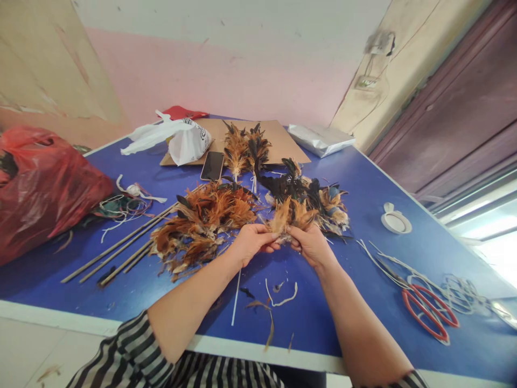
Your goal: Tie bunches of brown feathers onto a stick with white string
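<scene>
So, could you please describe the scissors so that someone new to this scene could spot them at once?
On the blue table, look at the right-hand side of the view. There, nearer the front edge than the small white dish, the scissors lie among loose white string. Their two large red handle loops set them apart from the pale string and dish.

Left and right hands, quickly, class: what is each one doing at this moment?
Left hand: closed, pinching light brown feathers.
Right hand: closed, pinching feathers from the same small bunch, beside the left.
</scene>
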{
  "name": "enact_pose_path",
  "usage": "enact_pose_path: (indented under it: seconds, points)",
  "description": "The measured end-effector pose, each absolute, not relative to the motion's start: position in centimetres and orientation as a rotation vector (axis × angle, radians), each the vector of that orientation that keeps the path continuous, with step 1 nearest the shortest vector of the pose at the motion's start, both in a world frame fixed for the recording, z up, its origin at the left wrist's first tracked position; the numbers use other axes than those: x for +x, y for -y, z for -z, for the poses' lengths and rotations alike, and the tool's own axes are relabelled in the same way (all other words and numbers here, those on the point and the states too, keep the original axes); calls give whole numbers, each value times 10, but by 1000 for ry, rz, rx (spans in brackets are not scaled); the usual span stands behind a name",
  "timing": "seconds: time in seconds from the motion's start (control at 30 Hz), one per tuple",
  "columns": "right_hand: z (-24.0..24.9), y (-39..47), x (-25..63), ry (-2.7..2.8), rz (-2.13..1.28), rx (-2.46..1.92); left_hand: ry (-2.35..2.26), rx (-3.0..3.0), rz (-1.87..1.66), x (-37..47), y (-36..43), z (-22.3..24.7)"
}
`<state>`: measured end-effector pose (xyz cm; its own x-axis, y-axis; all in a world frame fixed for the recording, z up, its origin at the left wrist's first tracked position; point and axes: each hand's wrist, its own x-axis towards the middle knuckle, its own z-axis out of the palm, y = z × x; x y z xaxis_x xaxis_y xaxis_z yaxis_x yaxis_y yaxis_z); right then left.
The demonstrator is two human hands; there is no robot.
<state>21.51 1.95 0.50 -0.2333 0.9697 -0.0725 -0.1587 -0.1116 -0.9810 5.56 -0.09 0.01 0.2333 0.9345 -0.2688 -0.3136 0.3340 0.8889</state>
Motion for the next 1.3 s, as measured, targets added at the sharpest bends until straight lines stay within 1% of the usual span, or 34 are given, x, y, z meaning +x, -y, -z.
enact_pose_path:
  seconds: [0.27,0.57,0.8,0.9,1.1,1.3]
  points:
    - [-12,-17,215,1204,-1535,-1044,-960,619,-1047,54,-2,-2]
    - [-12,-19,220,1106,-1576,-987,-865,578,-989,52,-3,-3]
    - [-16,-23,231,1027,-1620,-941,-864,362,-1099,47,-10,-5]
    - [-16,-22,228,1067,-1648,-953,-860,395,-1117,47,-10,-3]
    - [-13,-18,216,1111,-1532,-1001,-860,584,-1052,53,-3,1]
    - [-7,-18,210,1122,-1451,-979,-848,518,-1005,59,1,4]
